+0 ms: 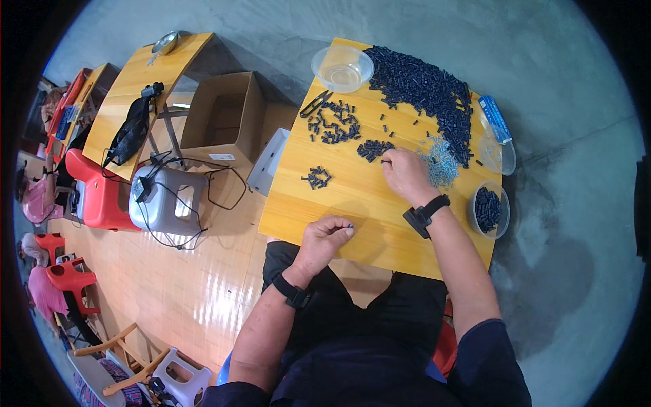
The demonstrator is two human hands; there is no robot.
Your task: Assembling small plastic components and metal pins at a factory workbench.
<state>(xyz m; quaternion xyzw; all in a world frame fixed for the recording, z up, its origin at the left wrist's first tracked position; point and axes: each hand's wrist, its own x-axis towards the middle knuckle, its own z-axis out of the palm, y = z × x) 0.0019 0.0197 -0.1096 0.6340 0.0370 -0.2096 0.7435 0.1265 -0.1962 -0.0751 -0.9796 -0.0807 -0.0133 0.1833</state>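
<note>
My left hand (324, 243) is closed in a pinch above the near edge of the yellow wooden table (285, 207). Between thumb and forefinger sits a tiny dark piece, too small to name. Farther right, my right hand (409, 176) pinches a short black cylinder at its fingertips, beside a small cluster of black cylinders (374, 150). Next to that hand lies a heap of small silvery-blue pins (441, 163). A large pile of black cylinders (420, 85) covers the far right of the table. Looser groups of cylinders (334, 124) lie at the left.
A clear plastic bowl (342, 70) and black thread snips (315, 104) lie at the far left of the table. Along its right edge are a tub of black cylinders (488, 210) and a blue box (495, 119). A cardboard box (224, 119) and grey stool (166, 200) stand left.
</note>
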